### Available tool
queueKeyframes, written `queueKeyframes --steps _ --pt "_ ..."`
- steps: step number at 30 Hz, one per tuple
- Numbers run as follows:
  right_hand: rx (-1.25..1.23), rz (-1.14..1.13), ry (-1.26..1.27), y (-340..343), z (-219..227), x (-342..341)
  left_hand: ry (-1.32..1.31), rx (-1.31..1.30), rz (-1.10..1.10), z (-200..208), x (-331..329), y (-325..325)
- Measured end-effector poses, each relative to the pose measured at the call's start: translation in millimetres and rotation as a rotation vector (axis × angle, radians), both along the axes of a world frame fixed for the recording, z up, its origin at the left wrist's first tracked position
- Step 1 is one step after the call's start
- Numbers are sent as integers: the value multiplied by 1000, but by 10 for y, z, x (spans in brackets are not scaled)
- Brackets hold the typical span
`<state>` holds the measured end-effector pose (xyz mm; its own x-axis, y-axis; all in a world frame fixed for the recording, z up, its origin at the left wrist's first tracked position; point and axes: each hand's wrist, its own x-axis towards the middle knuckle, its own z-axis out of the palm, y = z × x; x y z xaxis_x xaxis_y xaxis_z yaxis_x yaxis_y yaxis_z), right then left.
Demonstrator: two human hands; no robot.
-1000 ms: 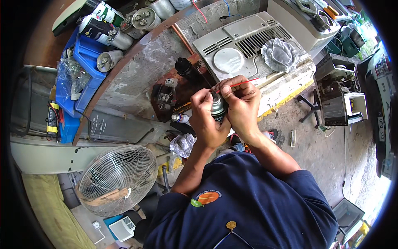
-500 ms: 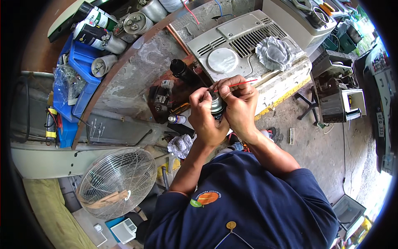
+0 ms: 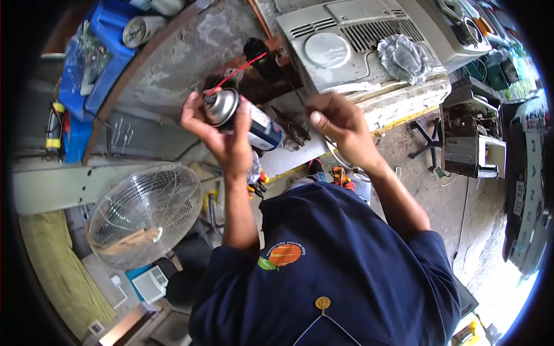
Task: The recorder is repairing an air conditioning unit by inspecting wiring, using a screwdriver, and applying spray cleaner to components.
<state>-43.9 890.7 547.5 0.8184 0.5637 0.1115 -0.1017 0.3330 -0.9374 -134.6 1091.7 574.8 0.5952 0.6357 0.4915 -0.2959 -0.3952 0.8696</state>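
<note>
My left hand (image 3: 228, 138) is wrapped round a spray can (image 3: 262, 130) with a silver top and dark blue body, tilted with its nozzle up and to the left. A thin red straw (image 3: 238, 72) sticks out of the nozzle, pointing away to the right. Apart from the can, my right hand (image 3: 346, 127) hovers by the front edge of a dusty white appliance casing (image 3: 303, 29). Its fingers are bent and smeared by motion, so whether they hold anything is hidden. Pliers (image 3: 295, 134) lie on the pale surface between my hands, and a black cylinder (image 3: 262, 60) stands beyond.
A crumpled grey cloth (image 3: 404, 57) rests on the casing. At the left are a wire-cage fan (image 3: 147, 216) and a blue bin (image 3: 112, 49). An opened appliance (image 3: 473, 132) and a parked vehicle (image 3: 528, 173) stand to the right.
My hands have parted from their joint hold at the can's top. The can has moved left in my left hand and tilted; my right hand has come away from the straw. The view has shifted.
</note>
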Motion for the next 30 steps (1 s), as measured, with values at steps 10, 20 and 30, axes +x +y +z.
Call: queueKeyframes --steps 10,20,30 --pt "-688 552 -84 -74 -811 -461 451 92 94 -1317 -713 -264" --pt "-804 555 -242 32 -749 -419 672 123 110 -2020 -868 -468" --pt "-710 485 -144 -181 -623 -348 797 81 379 -2027 -1377 312"
